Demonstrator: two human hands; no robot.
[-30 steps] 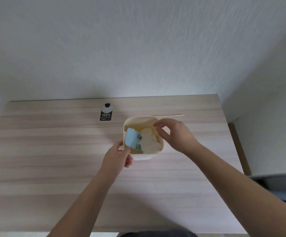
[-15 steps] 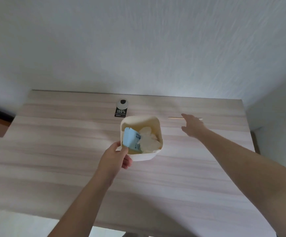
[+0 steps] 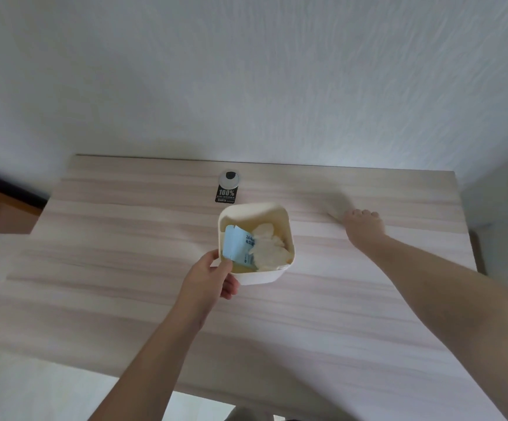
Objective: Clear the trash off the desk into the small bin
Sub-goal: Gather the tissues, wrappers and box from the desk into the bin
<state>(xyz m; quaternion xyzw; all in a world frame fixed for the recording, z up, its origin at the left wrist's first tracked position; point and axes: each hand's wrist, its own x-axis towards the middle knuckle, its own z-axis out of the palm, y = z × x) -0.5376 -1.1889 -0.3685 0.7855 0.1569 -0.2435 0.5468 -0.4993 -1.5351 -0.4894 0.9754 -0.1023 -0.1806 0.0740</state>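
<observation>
The small cream bin [image 3: 280, 211] stands mid-desk and holds a light blue packet [image 3: 237, 247] and crumpled white paper [image 3: 269, 247]. My left hand [image 3: 208, 279] grips the bin's near left corner, thumb over the rim beside the packet. My right hand [image 3: 364, 226] lies on the desk to the right of the bin, fingers curled down over a thin wooden stick [image 3: 334, 215]. Only the stick's blurred left end shows past my fingers.
A black "100%" label with a white round cap [image 3: 228, 187] lies just behind the bin. The wooden desk [image 3: 125, 268] butts against a white wall at the back, and its right edge runs along another wall. A brown floor strip shows at far left.
My right hand left the bin's rim and reached right to the stick, closing over it. The left hand kept its hold on the bin. My head shifted, so the view moved.
</observation>
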